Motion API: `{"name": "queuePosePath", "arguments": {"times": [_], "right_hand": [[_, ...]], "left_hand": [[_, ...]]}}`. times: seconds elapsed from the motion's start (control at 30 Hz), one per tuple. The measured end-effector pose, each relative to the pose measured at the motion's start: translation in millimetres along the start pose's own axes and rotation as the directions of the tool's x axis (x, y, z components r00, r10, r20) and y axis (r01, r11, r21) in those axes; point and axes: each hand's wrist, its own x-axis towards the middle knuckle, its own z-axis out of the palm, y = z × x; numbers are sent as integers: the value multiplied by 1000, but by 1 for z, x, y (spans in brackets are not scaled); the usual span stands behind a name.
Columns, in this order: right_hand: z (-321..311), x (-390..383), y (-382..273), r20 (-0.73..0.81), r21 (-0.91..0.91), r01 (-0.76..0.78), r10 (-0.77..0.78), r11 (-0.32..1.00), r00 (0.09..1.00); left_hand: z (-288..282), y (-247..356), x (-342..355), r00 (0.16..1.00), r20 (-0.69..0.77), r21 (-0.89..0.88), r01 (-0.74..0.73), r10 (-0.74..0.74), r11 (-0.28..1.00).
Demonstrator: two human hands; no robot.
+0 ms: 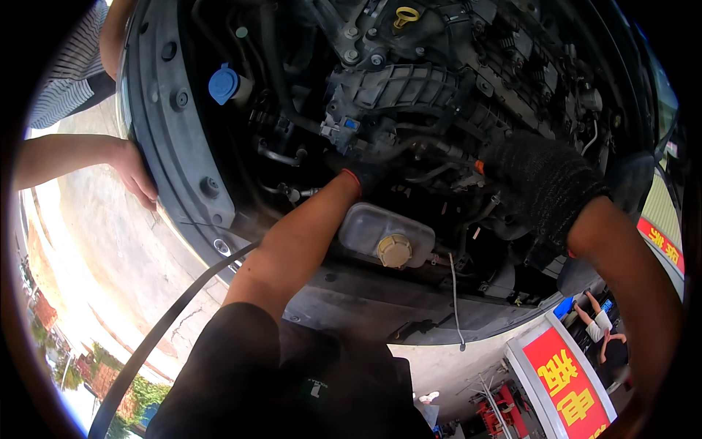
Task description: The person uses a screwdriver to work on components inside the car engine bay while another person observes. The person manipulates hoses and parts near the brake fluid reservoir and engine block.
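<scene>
My left hand (pixel 369 175), in a dark glove with an orange cuff edge, reaches down into a car's engine bay below the ribbed black intake manifold (pixel 402 86). Its fingers are lost in shadow. On the other side, my right hand (pixel 537 179) wears a dark grey knit glove and is beside a small orange piece (pixel 479 167) at the end of a slim greyish part (pixel 447 150). Whether the fingers grip that part is hidden by the glove. A translucent coolant tank (pixel 358 225) with a beige cap (pixel 395 250) sits just below my left hand.
A bystander's bare hand (pixel 135 175) rests on the car's front edge at left. A blue reservoir cap (pixel 224 85) and yellow dipstick handle (pixel 406 14) stand in the bay. A black hose (pixel 172 322) passes by my left forearm. A red sign (pixel 567 380) stands lower right.
</scene>
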Motion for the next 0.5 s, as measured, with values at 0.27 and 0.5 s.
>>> {"name": "queuePosePath", "arguments": {"times": [0.27,0.5], "right_hand": [[20,1,19,-141,-783,373,-726,498,673],[28,0,37,-113,-888,329,-847,320,519]], "left_hand": [[-2,-4,-16,948,-217,512,-93,234,854],[-11,-20,-19,913,-212,724,-94,350,683]]}}
